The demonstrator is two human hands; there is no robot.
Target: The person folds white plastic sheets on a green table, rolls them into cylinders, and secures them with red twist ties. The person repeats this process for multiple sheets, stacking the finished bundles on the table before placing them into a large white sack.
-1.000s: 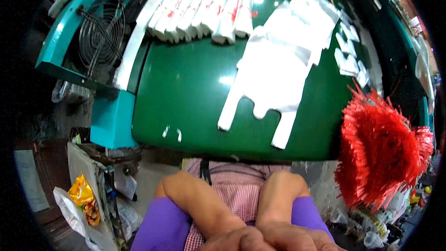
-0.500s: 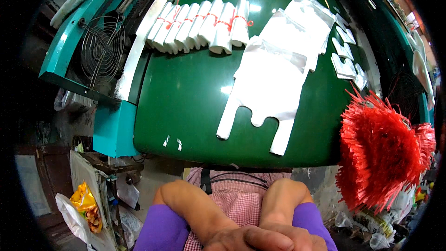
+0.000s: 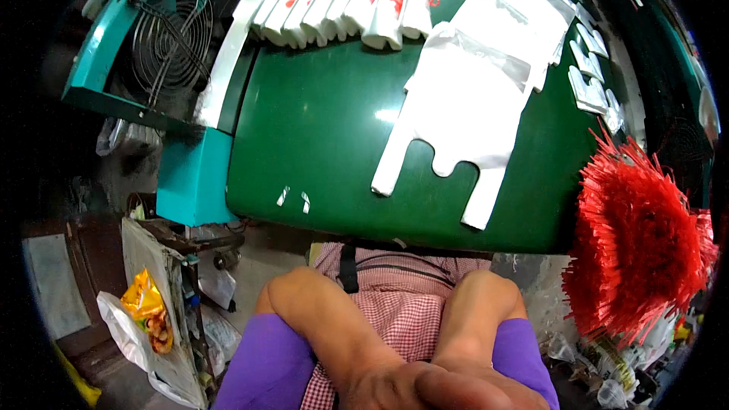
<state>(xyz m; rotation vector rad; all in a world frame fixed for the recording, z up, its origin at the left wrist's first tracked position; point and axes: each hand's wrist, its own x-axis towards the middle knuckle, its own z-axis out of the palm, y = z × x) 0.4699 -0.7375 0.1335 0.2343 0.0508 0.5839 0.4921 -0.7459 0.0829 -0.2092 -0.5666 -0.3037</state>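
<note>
While both forearms fold in toward the body at six o'clock, the left hand (image 3: pixel 383 387) and the right hand (image 3: pixel 474 391) meet at the lower edge, pressed together and partly cut off; whether either grips anything, or how far the fingers are curled, cannot be told. Purple sleeves cover the upper arms above a red-checked apron (image 3: pixel 402 311). Well apart from the hands, toward twelve o'clock, a stack of white vest-style plastic bags (image 3: pixel 471 106) lies flat on the green table (image 3: pixel 326 129), handles pointing back toward the person. At eleven o'clock on the same surface, a row of rolled white bag bundles (image 3: pixel 342 4), each tied with red string, sits side by side against the far rim. Small white bag offcuts (image 3: pixel 588 76) lie along the table's edge at two o'clock. A thick bunch of red ties (image 3: pixel 638 250) hangs at three o'clock, just beside the table's near corner. At ten o'clock a round wire fan guard (image 3: pixel 171 42) is set in the teal machine frame (image 3: pixel 190 175). Down at eight o'clock, a clear plastic bag (image 3: pixel 144 326) holds orange and yellow wrappers.
</note>
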